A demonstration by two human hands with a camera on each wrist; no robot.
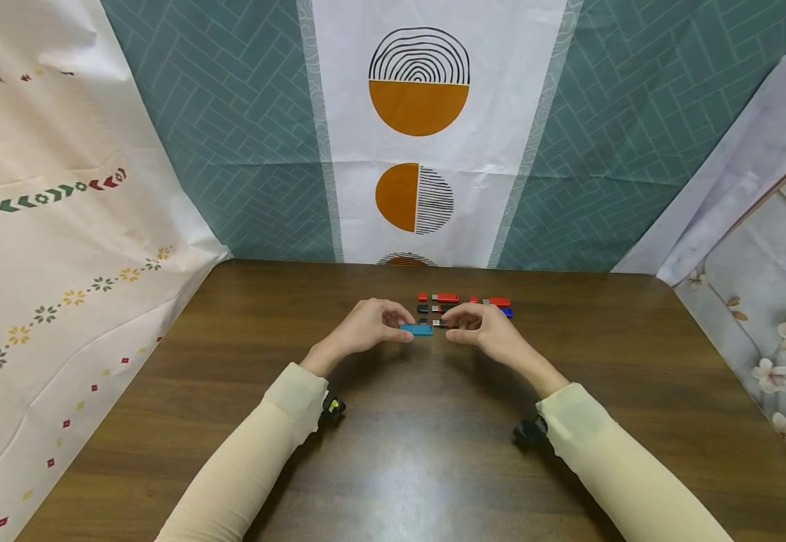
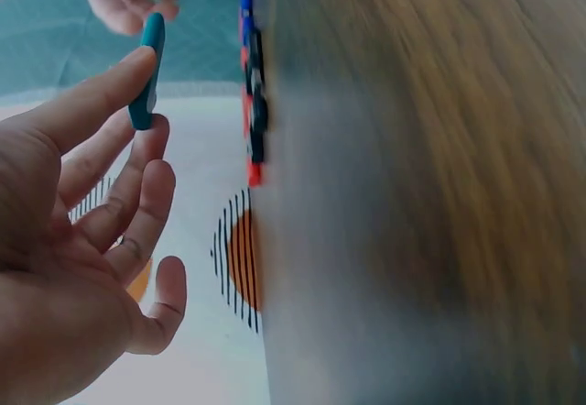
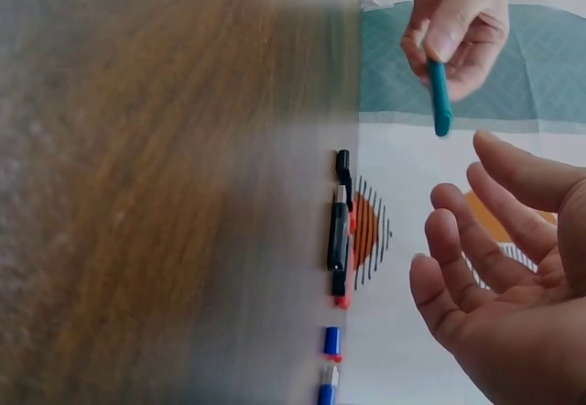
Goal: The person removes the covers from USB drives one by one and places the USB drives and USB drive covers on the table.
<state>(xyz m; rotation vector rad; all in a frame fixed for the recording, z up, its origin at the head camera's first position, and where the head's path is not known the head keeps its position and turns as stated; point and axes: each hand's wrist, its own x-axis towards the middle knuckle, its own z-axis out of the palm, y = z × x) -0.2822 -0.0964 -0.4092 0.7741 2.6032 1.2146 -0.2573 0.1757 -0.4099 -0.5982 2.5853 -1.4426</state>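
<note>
Between thumb and fingers, my left hand [image 1: 367, 328] pinches a teal-blue USB stick [image 1: 421, 330], raised above the table in both wrist views. The stick looks capped, as no metal plug shows. My right hand [image 1: 491, 331] hovers just right of the stick, thumb and fingers spread and bent, holding nothing; the right wrist view [image 3: 513, 268] shows a gap between its fingertips and the stick. Behind the hands lie other USB sticks with their caps off: a red stick [image 1: 446, 298], a red cap [image 1: 423, 297] and a black cap [image 1: 423, 309]. My right hand partly hides some of them.
The sticks and caps lie in short rows toward the back of the brown wooden table [image 1: 393, 444], with another red stick [image 1: 499, 302] and a blue one [image 1: 506, 312] on the right. A patterned cloth [image 1: 264, 150] hangs at the table's back edge.
</note>
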